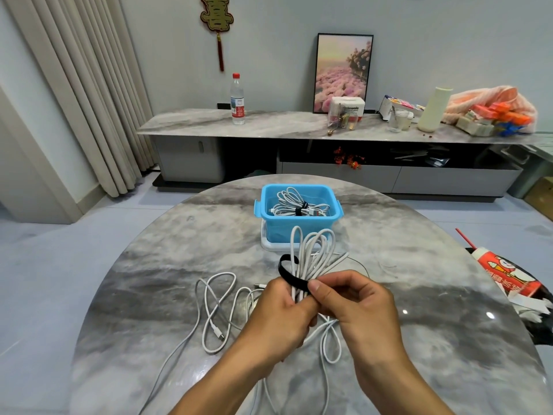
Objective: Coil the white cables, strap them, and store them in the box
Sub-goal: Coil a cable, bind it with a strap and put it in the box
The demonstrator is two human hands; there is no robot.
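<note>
The bench under my work looks like polished grey marble, glossy enough to throw back bright spots of light. The coiled cable in my grip has a matt white sheath, smooth and rubbery-looking. The strap across it is black, dull and cloth-like. The box is smooth sky-blue plastic with a slight sheen, standing on a white plastic lid.

On a round table, a box sits at the far side, strapped cables inside; before it, two hands hold a coiled cable; a loose cable lies to their left; a sideboard stands behind.
</note>
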